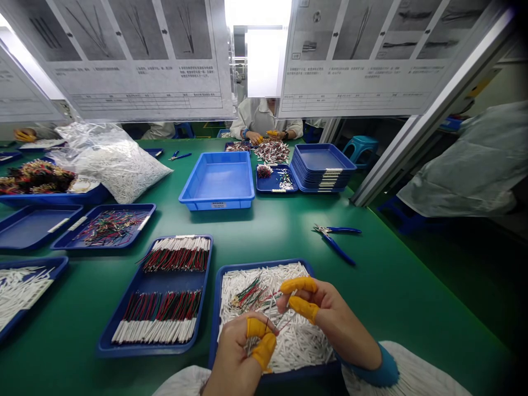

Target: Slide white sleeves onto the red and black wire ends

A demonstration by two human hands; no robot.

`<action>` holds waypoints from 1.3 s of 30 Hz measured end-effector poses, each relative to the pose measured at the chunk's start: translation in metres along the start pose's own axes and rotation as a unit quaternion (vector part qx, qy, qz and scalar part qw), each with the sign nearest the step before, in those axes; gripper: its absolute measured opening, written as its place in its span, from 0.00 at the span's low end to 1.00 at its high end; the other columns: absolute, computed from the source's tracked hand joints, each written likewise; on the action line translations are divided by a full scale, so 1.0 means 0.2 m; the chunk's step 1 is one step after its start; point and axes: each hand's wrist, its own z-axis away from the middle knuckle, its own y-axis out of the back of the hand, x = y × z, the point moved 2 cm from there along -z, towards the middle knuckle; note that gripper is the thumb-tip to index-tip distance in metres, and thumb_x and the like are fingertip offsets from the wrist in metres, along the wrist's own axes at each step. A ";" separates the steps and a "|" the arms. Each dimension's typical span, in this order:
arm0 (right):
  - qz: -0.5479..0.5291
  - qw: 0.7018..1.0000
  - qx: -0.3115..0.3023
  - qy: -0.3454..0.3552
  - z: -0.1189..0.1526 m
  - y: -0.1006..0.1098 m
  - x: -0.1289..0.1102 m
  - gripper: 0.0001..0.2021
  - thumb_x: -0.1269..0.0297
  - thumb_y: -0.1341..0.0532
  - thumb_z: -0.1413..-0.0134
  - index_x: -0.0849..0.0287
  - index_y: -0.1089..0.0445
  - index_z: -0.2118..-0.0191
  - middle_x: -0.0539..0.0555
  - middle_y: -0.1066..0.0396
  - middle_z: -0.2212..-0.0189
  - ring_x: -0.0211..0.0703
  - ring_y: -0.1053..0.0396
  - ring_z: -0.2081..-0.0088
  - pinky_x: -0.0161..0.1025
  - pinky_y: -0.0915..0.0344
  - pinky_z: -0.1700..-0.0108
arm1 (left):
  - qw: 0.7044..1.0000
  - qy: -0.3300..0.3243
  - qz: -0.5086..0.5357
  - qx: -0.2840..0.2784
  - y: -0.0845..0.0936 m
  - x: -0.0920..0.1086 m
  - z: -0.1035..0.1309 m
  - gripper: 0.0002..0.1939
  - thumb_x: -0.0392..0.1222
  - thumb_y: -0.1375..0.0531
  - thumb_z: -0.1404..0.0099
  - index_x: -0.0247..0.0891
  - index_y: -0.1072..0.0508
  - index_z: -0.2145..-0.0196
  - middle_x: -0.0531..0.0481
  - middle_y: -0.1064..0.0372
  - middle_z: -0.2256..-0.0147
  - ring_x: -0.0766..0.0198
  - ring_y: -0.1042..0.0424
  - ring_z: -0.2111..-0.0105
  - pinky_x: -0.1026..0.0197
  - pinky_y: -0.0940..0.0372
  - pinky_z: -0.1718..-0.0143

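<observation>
Pinching a thin wire (275, 324) between both hands, left hand (241, 352) and right hand (325, 316), above the near-edge tray (215, 335), I'd say plenty remains: white sleeves (301, 341) piled, two finished rows (165, 311) beside.

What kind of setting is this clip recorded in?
Most likely a wire-harness assembly workshop. Dark blue plastic trays hold sorted red, green and black wires in white sleeves, printed work-instruction sheets hang over the green bench, and both hands wear yellow finger cots.
</observation>
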 end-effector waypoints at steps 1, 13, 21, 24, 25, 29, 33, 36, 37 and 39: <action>0.006 1.000 -0.015 -0.005 0.00 -0.01 0.00 0.08 0.64 0.35 0.54 0.59 0.28 0.65 0.53 0.24 0.72 0.41 0.29 0.70 0.41 0.34 0.63 | 1.000 0.002 0.004 0.003 0.00 0.00 0.00 0.05 0.31 0.42 0.45 0.35 0.26 0.74 0.46 0.28 0.71 0.60 0.29 0.70 0.63 0.35 0.66; 0.120 0.990 -0.049 0.053 0.00 -0.03 0.00 0.08 0.60 0.38 0.52 0.57 0.24 0.72 0.55 0.29 0.70 0.47 0.33 0.64 0.44 0.37 0.59 | 0.999 0.005 0.029 0.040 -0.01 -0.01 0.00 0.05 0.35 0.41 0.43 0.36 0.25 0.73 0.47 0.28 0.70 0.60 0.29 0.69 0.64 0.36 0.66; 0.165 0.981 -0.049 0.088 0.01 -0.06 -0.01 0.07 0.62 0.36 0.54 0.57 0.26 0.67 0.54 0.31 0.71 0.45 0.33 0.66 0.42 0.36 0.61 | 0.998 0.021 0.056 0.030 -0.02 -0.03 0.01 0.03 0.35 0.40 0.44 0.35 0.25 0.72 0.47 0.28 0.71 0.60 0.30 0.69 0.63 0.36 0.66; 0.155 0.981 -0.050 0.101 0.01 -0.06 0.00 0.05 0.62 0.36 0.53 0.57 0.25 0.71 0.53 0.31 0.75 0.43 0.34 0.71 0.40 0.36 0.65 | 0.999 0.018 0.042 0.016 -0.03 -0.02 0.00 0.03 0.34 0.40 0.45 0.35 0.25 0.72 0.47 0.28 0.71 0.60 0.30 0.69 0.63 0.36 0.65; 0.152 0.982 -0.049 0.106 0.01 -0.06 0.00 0.05 0.62 0.36 0.53 0.57 0.24 0.71 0.52 0.31 0.76 0.42 0.34 0.71 0.39 0.36 0.67 | 0.999 0.017 0.037 0.014 -0.03 -0.02 0.00 0.03 0.34 0.40 0.45 0.35 0.25 0.72 0.47 0.28 0.71 0.60 0.30 0.69 0.63 0.36 0.65; 0.133 0.986 -0.007 0.099 0.00 -0.03 0.03 0.05 0.62 0.35 0.55 0.56 0.24 0.70 0.53 0.28 0.75 0.44 0.32 0.71 0.40 0.35 0.67 | 0.999 0.013 0.026 0.041 -0.04 -0.04 0.00 0.03 0.32 0.38 0.49 0.36 0.26 0.73 0.48 0.27 0.70 0.59 0.29 0.68 0.62 0.35 0.64; 0.119 0.990 0.017 0.073 -0.01 -0.01 0.05 0.05 0.63 0.35 0.56 0.56 0.24 0.71 0.54 0.27 0.73 0.45 0.31 0.69 0.40 0.34 0.65 | 0.999 0.016 0.029 0.039 -0.04 -0.04 0.00 0.02 0.33 0.39 0.47 0.35 0.26 0.74 0.48 0.28 0.73 0.60 0.29 0.71 0.62 0.35 0.66; 0.142 0.986 0.010 0.088 -0.01 -0.02 0.05 0.06 0.62 0.34 0.57 0.58 0.26 0.76 0.52 0.29 0.78 0.42 0.33 0.74 0.38 0.35 0.70 | 0.999 0.014 0.030 0.016 -0.05 -0.02 0.00 0.05 0.33 0.41 0.45 0.34 0.26 0.76 0.48 0.29 0.75 0.62 0.31 0.73 0.65 0.36 0.70; 0.154 0.983 0.009 0.099 -0.01 -0.03 0.05 0.07 0.62 0.34 0.57 0.59 0.27 0.78 0.51 0.30 0.80 0.41 0.35 0.76 0.37 0.36 0.71 | 0.999 0.010 0.029 0.016 -0.05 -0.01 0.00 0.05 0.33 0.41 0.45 0.34 0.26 0.77 0.49 0.29 0.76 0.63 0.32 0.74 0.65 0.37 0.71; 0.183 0.976 0.010 0.120 0.00 -0.05 0.06 0.09 0.61 0.35 0.57 0.59 0.30 0.81 0.51 0.33 0.82 0.40 0.37 0.78 0.37 0.38 0.74 | 1.000 0.005 0.025 0.019 -0.05 0.00 0.00 0.05 0.33 0.41 0.45 0.34 0.26 0.78 0.50 0.31 0.77 0.65 0.33 0.76 0.67 0.38 0.73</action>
